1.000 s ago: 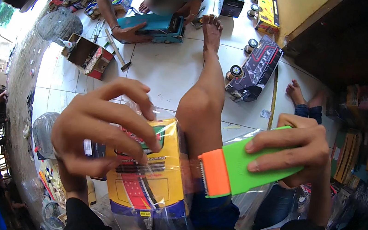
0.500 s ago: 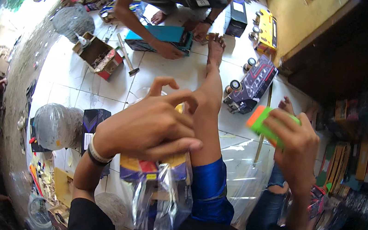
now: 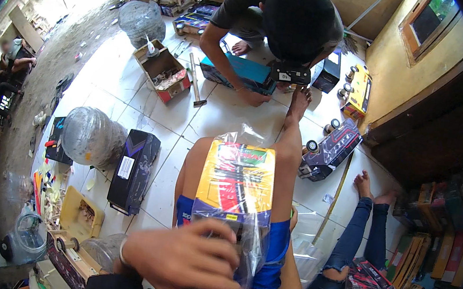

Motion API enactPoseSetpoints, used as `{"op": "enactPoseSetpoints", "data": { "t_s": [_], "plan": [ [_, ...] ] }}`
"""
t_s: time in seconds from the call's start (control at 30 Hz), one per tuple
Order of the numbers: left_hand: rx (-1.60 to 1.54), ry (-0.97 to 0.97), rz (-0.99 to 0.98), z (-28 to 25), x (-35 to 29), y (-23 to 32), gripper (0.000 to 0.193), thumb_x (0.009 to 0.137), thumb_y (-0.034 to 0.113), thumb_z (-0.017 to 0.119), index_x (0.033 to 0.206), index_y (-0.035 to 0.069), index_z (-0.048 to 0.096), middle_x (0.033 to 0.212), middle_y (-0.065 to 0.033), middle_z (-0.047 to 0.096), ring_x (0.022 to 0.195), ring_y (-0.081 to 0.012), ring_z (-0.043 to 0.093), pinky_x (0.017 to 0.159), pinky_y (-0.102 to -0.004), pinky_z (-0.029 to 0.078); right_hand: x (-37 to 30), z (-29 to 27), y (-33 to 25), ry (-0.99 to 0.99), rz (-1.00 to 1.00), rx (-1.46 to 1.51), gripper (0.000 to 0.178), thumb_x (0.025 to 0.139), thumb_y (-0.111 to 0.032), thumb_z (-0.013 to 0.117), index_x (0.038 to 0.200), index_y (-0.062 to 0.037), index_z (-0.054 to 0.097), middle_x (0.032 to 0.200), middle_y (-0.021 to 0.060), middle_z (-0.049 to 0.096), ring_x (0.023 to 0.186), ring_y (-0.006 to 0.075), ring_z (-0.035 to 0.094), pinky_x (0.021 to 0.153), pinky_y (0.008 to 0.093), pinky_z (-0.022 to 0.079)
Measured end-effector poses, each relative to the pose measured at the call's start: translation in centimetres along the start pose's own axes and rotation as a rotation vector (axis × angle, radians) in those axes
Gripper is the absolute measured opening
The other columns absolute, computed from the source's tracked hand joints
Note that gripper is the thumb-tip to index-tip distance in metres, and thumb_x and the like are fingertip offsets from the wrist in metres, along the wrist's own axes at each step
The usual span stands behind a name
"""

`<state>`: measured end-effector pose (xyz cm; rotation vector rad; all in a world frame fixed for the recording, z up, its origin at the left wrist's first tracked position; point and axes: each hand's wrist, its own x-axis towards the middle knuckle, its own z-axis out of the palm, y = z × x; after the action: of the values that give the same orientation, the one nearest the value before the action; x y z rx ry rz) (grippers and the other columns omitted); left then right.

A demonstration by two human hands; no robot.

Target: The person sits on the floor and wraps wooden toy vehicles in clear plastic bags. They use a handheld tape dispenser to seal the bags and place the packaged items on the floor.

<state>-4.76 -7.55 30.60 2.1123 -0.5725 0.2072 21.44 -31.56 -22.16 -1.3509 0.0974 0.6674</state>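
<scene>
Head view: left hand point(image 3: 184, 260) blurs over plastic point(image 3: 253, 247) (right hand hidden).

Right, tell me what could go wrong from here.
The clear plastic lies loose at the near end of the yellow package, by the left hand, so it could crease or snag. The package seems balanced across the legs and might slip.

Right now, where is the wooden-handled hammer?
In the head view, the hammer lies on white floor tiles, upper left of centre, between an open cardboard box and a teal boxy toy.
</scene>
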Motion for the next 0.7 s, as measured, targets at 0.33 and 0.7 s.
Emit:
{"op": "enactPoseSetpoints", "data": {
  "t_s": [0.33, 0.7],
  "plan": [
    [-0.485, 0.716, 0.482, 6.6, 2.8, 4.7, 0.041, 0.082, -0.023, 0.071, 0.069, 0.009, 0.049, 0.053, -0.0012, 0.042, 0.037, -0.0165, 0.037, 0.044, -0.0349, 0.019, -14.9, 14.7, -34.6, -0.624, -0.851, -0.557, 0.032, 0.094, -0.013, 0.062, 0.120, 0.0005, 0.075, 0.134, 0.0215, 0.068, 0.125, 0.0347, 0.063, 0.108, 0.0438, 0.047],
    [-0.575, 0.882, 0.555, 7.3, 5.1, 6.4, 0.047, 0.078, -0.029, 0.064, 0.065, 0.011, 0.043, 0.052, -0.0012, 0.045, 0.035, -0.0157, 0.037, 0.040, -0.0353, 0.018, -23.1, 22.5, -42.7, -1.183, -1.109, -1.067, 0.038, 0.107, -0.042, 0.053, 0.122, -0.0220, 0.081, 0.150, 0.0154, 0.057, 0.135, 0.0386, 0.049, 0.112, 0.0555, 0.036]
  ]
}}
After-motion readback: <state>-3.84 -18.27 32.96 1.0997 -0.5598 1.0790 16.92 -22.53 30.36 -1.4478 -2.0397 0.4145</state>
